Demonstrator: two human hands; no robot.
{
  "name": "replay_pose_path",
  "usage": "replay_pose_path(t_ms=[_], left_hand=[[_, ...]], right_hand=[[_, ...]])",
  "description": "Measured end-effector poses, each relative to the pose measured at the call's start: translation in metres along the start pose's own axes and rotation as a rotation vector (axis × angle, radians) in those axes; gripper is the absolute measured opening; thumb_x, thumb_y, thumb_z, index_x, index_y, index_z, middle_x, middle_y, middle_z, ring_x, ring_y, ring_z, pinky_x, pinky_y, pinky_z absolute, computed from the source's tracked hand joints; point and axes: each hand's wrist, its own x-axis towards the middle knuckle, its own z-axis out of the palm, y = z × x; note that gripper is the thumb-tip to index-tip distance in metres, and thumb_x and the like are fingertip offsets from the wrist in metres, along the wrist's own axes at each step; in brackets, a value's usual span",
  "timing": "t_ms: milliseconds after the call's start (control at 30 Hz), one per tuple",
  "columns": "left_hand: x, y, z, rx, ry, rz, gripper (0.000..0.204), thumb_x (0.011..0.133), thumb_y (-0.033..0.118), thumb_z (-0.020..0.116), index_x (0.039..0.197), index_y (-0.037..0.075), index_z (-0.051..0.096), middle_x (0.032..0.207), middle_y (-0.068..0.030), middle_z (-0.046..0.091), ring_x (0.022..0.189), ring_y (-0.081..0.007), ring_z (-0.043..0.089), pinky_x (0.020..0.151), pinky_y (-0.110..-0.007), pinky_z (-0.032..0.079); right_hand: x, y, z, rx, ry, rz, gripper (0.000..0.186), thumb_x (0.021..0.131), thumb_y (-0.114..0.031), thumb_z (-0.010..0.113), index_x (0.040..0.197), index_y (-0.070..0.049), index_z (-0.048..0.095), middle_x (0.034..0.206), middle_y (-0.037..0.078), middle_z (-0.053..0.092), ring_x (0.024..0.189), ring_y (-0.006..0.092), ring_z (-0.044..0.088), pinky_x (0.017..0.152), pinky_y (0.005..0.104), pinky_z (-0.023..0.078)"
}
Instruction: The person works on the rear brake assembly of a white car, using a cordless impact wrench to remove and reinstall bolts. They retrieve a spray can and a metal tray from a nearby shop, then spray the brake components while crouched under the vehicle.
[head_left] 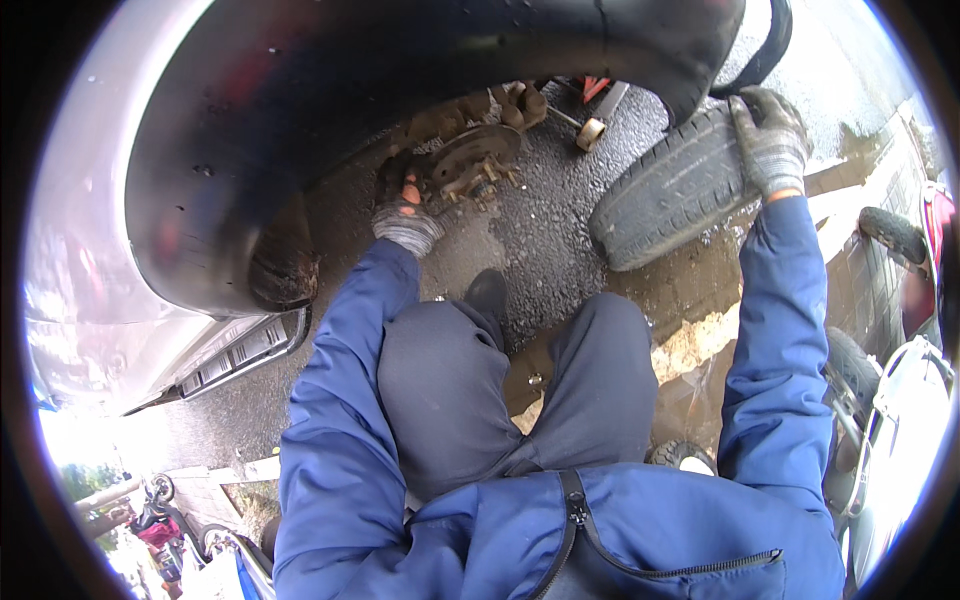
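My left hand (405, 205), in a dirty grey knitted glove with bare skin showing at a finger, is closed at the left edge of a rusty brake disc (465, 155). The disc sits with its hub and studs under the black wheel arch; some of my fingertips are lost in shadow there. At the right, a black tyre (675, 190) stands tilted on the wet ground, off the car. My gloved right hand (772, 138) grips its upper right end, fingers bent over the tread.
The silver car's body (95, 230) and black arch liner (190, 190) fill the upper left. Behind the hub stands a jack with red parts (594, 88) and a small roller (591, 134). Parked motorbikes (890, 430) line the right edge; others (165, 530) stand at lower left.
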Motion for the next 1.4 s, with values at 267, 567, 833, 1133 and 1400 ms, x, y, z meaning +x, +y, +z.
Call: replay_pose_path(t_ms=[267,567,833,1133,1400], left_hand=[[-0.005,0.024,0.011,-0.825,0.017,-0.274,0.059,0.092,0.054,0.025,0.139,0.019,0.034,0.143,-0.0028,0.035,0.128,-0.029,0.035,0.099,-0.058,0.032],[-0.016,0.052,0.018,-1.036,0.157,-0.327,0.055,0.094,0.049,0.023,0.14,0.02,0.032,0.143,-0.0018,0.036,0.128,-0.0285,0.035,0.1,-0.06,0.03],[-0.025,0.083,0.022,-1.064,0.204,-0.52,0.054,0.094,0.051,0.03,0.132,0.015,0.042,0.134,-0.0063,0.046,0.124,-0.0297,0.04,0.102,-0.061,0.027],[-0.014,0.049,0.012,-1.056,0.286,-0.532,0.051,0.094,0.048,0.03,0.13,0.014,0.044,0.134,-0.0088,0.046,0.124,-0.0314,0.041,0.101,-0.057,0.029],[-0.022,0.069,0.019,-0.964,0.252,-0.505,0.052,0.095,0.045,0.029,0.136,0.015,0.037,0.139,-0.0086,0.04,0.126,-0.0309,0.04,0.1,-0.058,0.031]], right_hand=[[-0.002,-0.003,0.0,-0.011,0.046,-0.006,0.027,0.081,-0.033,0.062,0.099,-0.014,0.066,0.101,0.007,0.064,0.102,0.0258,0.057,0.092,0.0385,0.041],[0.0,0.0,0.003,-0.01,0.059,-0.028,0.028,0.081,-0.034,0.062,0.1,-0.013,0.066,0.1,0.008,0.065,0.099,0.0253,0.059,0.089,0.0368,0.044],[0.002,0.008,0.009,0.035,0.049,-0.019,0.03,0.081,-0.037,0.062,0.099,-0.014,0.067,0.098,0.009,0.065,0.096,0.0258,0.061,0.086,0.0367,0.045],[0.004,0.018,0.016,0.042,0.031,-0.015,0.033,0.081,-0.042,0.06,0.102,-0.017,0.067,0.099,0.006,0.066,0.098,0.0241,0.06,0.088,0.0364,0.045],[0.005,0.019,0.017,0.007,0.023,-0.021,0.034,0.082,-0.045,0.058,0.103,-0.019,0.067,0.102,0.006,0.066,0.102,0.0238,0.059,0.09,0.0374,0.043]])
